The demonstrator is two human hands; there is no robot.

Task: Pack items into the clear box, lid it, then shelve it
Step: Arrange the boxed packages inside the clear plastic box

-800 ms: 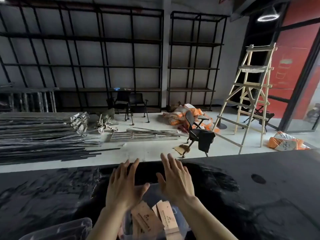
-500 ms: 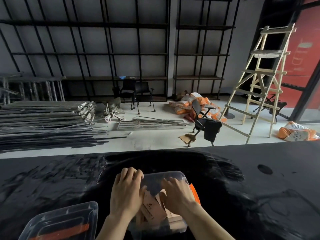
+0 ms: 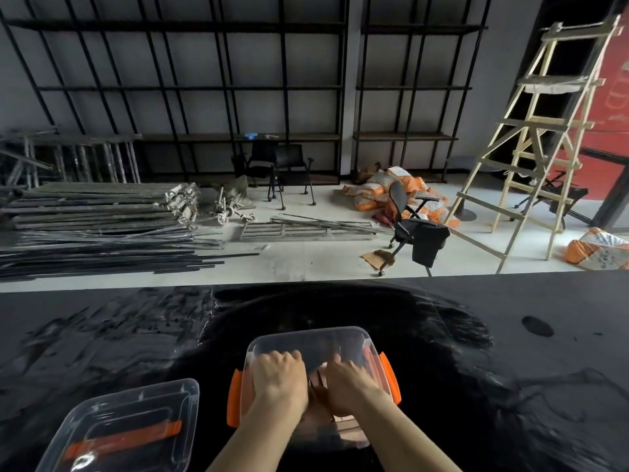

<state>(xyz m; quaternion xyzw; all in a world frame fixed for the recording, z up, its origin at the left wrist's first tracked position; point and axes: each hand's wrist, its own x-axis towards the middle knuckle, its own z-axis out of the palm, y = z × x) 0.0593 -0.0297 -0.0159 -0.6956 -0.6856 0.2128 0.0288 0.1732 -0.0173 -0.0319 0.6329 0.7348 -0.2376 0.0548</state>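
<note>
The clear box (image 3: 306,332) with orange side latches (image 3: 234,396) stands open on the black table (image 3: 483,376), right in front of me. Brown paper packets (image 3: 347,429) stand inside it. My left hand (image 3: 279,379) and my right hand (image 3: 350,383) are both down in the box, knuckles up, fingers curled over the tops of the packets. Most of the packets are hidden under my hands. The box's clear lid (image 3: 136,420), with an orange handle strip, lies flat on the table to the left of the box.
Beyond the table's far edge are black metal shelves (image 3: 238,86) along the wall, stacked metal bars (image 3: 95,226) on the floor at left, a tipped office chair (image 3: 415,233) and a wooden ladder (image 3: 531,137) at right.
My hands went from open above the box to down inside it, fingers curling over the packets. The view tilted down, bringing the whole box and lid into sight.
</note>
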